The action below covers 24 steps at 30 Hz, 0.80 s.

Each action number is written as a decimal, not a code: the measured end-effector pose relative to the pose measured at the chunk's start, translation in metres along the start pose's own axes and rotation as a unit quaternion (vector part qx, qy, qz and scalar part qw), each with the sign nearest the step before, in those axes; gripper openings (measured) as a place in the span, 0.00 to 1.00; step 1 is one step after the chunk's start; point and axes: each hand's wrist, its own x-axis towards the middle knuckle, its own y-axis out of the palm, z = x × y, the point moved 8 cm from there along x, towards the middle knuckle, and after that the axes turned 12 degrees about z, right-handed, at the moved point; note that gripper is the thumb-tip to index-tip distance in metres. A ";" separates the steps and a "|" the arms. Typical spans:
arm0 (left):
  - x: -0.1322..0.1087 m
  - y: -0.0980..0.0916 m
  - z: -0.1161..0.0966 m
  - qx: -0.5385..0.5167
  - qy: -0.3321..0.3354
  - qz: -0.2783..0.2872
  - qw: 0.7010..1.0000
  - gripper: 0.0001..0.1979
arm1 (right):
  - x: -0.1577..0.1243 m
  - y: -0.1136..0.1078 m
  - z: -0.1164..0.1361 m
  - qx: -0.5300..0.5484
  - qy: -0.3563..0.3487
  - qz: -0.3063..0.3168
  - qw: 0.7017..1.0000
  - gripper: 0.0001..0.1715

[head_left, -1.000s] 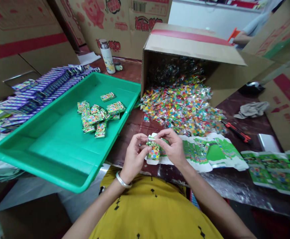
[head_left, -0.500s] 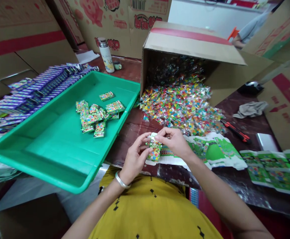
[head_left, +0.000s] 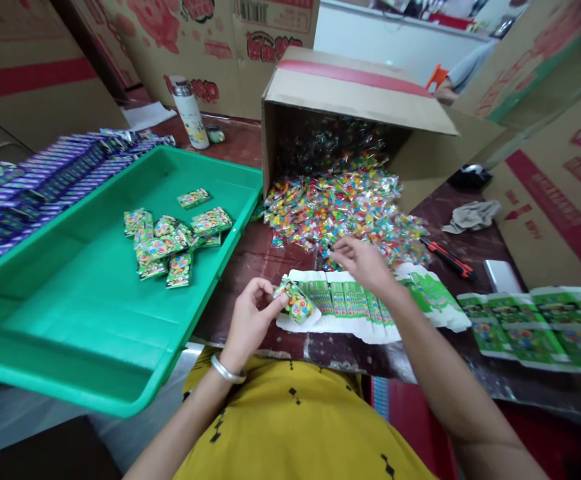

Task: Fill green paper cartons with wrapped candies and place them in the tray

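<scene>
My left hand (head_left: 255,313) pinches a small printed candy box (head_left: 296,301) between thumb and fingers, tilted above a row of flat green cartons (head_left: 350,301). At the near edge of the pile of clear-wrapped colourful candy packets (head_left: 340,200), my right hand (head_left: 363,263) has its fingers curled together. Whether a packet is between those fingertips I cannot make out. The candies spill from a cardboard box (head_left: 360,100) lying on its side. Several filled-looking small boxes (head_left: 165,247) lie heaped in the green tray (head_left: 85,293) on the left.
Purple boxes (head_left: 55,180) are stacked beyond the tray. A flask (head_left: 190,117) and a small cup (head_left: 215,134) stand at the back. On the right lie a red-black cutter (head_left: 450,259), a grey cloth (head_left: 472,217) and more flat green cartons (head_left: 540,330). Another person's arm (head_left: 465,70) shows behind.
My right hand has left the small box and moved up and right to the candy pile. My left hand keeps the box, now tilted. The view has shifted slightly right.
</scene>
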 end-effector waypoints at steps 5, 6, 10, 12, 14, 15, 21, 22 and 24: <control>0.001 0.000 0.010 -0.141 -0.036 -0.019 0.989 0.26 | 0.026 -0.001 -0.048 -0.266 0.167 0.062 0.947 0.19; 0.002 0.003 0.011 -0.161 -0.041 -0.004 0.986 0.27 | 0.029 0.002 -0.048 -0.267 0.164 0.061 0.948 0.19; 0.004 0.013 0.014 -0.190 -0.068 0.066 0.977 0.18 | 0.030 0.002 -0.042 -0.266 0.141 0.045 0.953 0.15; 0.004 0.012 0.016 -0.165 -0.081 0.067 0.981 0.14 | 0.027 -0.007 -0.036 -0.239 0.111 0.035 0.964 0.18; 0.005 0.011 0.017 -0.132 -0.082 0.063 0.986 0.15 | 0.023 -0.015 -0.023 -0.125 0.045 0.040 0.990 0.22; 0.005 0.013 0.017 -0.119 -0.081 0.068 0.987 0.17 | 0.020 -0.018 -0.013 -0.038 0.004 0.046 0.998 0.23; 0.005 0.026 0.018 -0.064 -0.065 0.108 0.990 0.20 | 0.005 -0.011 0.042 0.337 -0.128 0.002 0.933 0.11; 0.004 0.027 0.016 -0.058 -0.059 0.111 0.990 0.19 | 0.003 -0.006 0.048 0.353 -0.134 -0.013 0.926 0.10; 0.003 0.027 0.012 -0.053 -0.042 0.114 0.991 0.18 | 0.000 0.004 0.056 0.347 -0.146 -0.034 0.926 0.08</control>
